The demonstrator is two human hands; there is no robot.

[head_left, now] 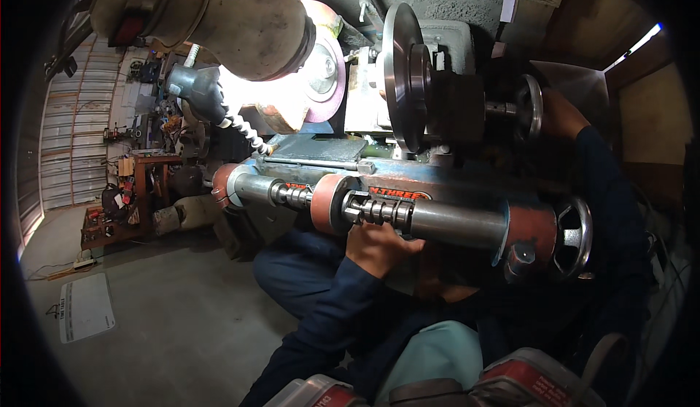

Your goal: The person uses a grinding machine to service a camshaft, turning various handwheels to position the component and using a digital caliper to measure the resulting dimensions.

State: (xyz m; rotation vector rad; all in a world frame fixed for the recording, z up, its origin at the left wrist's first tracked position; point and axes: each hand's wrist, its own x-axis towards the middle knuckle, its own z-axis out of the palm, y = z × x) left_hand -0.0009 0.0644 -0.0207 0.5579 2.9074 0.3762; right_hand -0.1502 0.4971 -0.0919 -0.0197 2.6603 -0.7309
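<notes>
**Gripping the machine shaft from below, other hand far at a handwheel**

Reaching up from the lower edge, the left hand (379, 247) is curled under the grey steel shaft (452, 221) of the grinding machine. The fingers are bent and press the underside, just beside the grooved part (375, 210) and the orange-red collar (328, 203). It has hold of the shaft, or at least it cups it; how tight, I cannot tell.

The right hand (561, 115) is up at the right side, at the small handwheel (532, 107) behind the dark spindle housing (452, 104). It is dark there, so if the fingers are closed on the wheel is not visible.

The shaft lies approx. horizontal across the middle of the view, w/ a bigger spoked handwheel (572, 236) at its right end. Above it stand a steel disc (399, 75) and a pinkish grinding wheel (321, 68), lit very bright by a work lamp (197, 90) on a flexible neck. A big dusty hood (219, 21) hangs at upper left. Concrete floor (168, 298) below, w/ a white sheet (86, 307) lying on it at left.
</notes>
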